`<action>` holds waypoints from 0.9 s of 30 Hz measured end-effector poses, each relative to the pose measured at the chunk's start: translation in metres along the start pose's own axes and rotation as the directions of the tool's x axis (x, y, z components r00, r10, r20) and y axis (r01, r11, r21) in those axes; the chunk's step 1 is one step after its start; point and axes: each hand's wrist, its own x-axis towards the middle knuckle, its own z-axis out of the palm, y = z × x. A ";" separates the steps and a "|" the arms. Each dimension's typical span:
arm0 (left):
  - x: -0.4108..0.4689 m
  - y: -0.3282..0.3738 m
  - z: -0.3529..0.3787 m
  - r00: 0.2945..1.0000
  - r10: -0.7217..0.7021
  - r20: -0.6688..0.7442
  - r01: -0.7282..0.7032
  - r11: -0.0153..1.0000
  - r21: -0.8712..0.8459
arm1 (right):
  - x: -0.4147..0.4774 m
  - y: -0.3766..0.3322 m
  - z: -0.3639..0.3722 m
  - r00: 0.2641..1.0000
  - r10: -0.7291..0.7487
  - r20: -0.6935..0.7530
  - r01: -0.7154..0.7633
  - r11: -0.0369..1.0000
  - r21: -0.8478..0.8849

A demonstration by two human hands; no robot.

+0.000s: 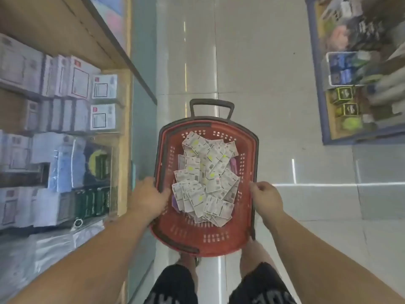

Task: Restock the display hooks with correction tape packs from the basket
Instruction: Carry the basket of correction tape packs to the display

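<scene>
Gripping the basket [206, 240] at its left and right edges, the left hand [149, 198] and right hand [266, 199] curl over the rim, probably to keep it level. Correction tape packs [206, 178] lie heaped in its middle.

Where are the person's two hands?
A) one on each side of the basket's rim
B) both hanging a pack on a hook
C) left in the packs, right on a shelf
A: the left hand and right hand each grip a side of the red basket.
</scene>
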 end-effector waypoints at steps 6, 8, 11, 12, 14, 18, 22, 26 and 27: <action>0.055 0.001 0.038 0.981 -0.165 -0.103 0.145 0.973 -0.182 | 0.057 0.028 0.038 0.980 0.145 -0.136 -0.126 0.982 0.141; 0.076 -0.008 0.046 0.974 -0.209 -0.086 0.185 0.957 -0.224 | 0.069 0.039 0.047 0.970 0.156 -0.185 -0.133 0.982 0.132; 0.101 -0.019 0.063 0.976 -0.216 0.032 0.215 0.927 -0.307 | 0.088 0.057 0.062 0.973 0.142 -0.180 -0.129 0.988 0.081; 0.104 -0.020 0.067 0.974 -0.215 0.071 0.226 0.916 -0.332 | 0.090 0.060 0.066 0.980 0.136 -0.146 -0.126 0.989 0.074; 0.111 -0.022 0.076 0.971 -0.222 0.088 0.239 0.899 -0.367 | 0.094 0.066 0.073 0.988 0.120 -0.095 -0.111 0.989 0.098; 0.117 -0.029 0.087 0.974 -0.223 0.024 0.216 0.905 -0.366 | 0.094 0.070 0.079 0.990 0.099 -0.104 -0.085 0.988 0.127; 0.115 -0.034 0.085 0.965 -0.259 0.043 0.244 0.824 -0.511 | 0.097 0.069 0.078 0.988 0.123 -0.098 -0.108 0.984 0.143; 0.109 -0.032 0.081 0.948 -0.292 0.126 0.309 0.747 -0.589 | 0.100 0.064 0.070 0.984 0.145 -0.105 -0.129 0.980 0.153; 0.106 -0.030 0.079 0.946 -0.295 0.132 0.314 0.739 -0.597 | 0.101 0.060 0.066 0.984 0.135 -0.115 -0.117 0.982 0.149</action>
